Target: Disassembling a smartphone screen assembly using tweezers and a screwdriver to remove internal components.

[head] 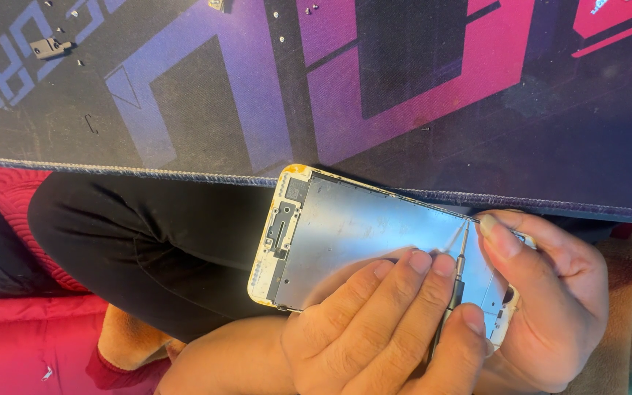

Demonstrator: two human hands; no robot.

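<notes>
A white phone screen frame, with its silver metal backplate facing up, is held over my lap just in front of the mat's edge. My right hand grips its right end, thumb lying on top near the corner. My left hand rests on the plate and is closed around a thin dark screwdriver. The screwdriver's tip touches the frame's far edge beside my right thumb. Yellowish residue lines the frame's left end.
A large desk mat with purple, pink and black shapes fills the upper half. Tiny screws and a small black bracket lie on it at the upper left. Below are my black-trousered leg and red fabric.
</notes>
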